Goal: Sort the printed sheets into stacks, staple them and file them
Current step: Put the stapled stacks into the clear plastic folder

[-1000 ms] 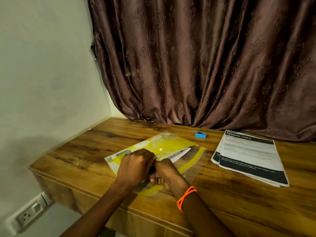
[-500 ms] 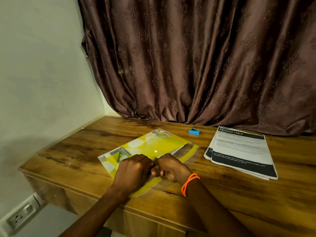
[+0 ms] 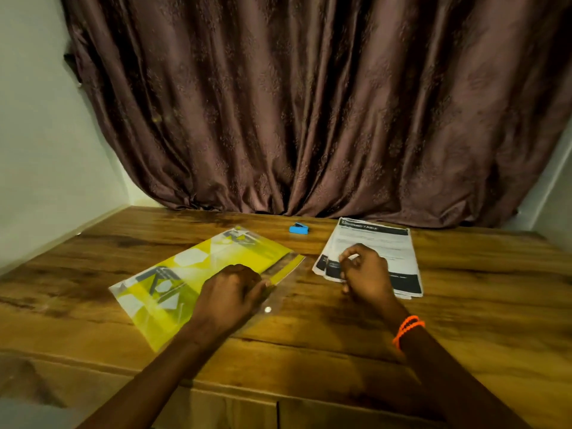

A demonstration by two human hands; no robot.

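Yellow folder (image 3: pixel 198 283) lies flat on the desk (image 3: pixel 464 305), left hand (image 3: pixel 230 297) curled on its right edge, grip kinda hard to make out. Right hand (image 3: pixel 363 272), fingers loosely curled and holding nothing, hovers over the sheets (image 3: pixel 380 246); blue stapler (image 3: pixel 298 228) behind.

The right hand (image 3: pixel 363 269) lets go of the yellow folder (image 3: pixel 198 274) and moves over the printed sheets (image 3: pixel 376 246). The left hand (image 3: pixel 230 294) stays alone on the folder.
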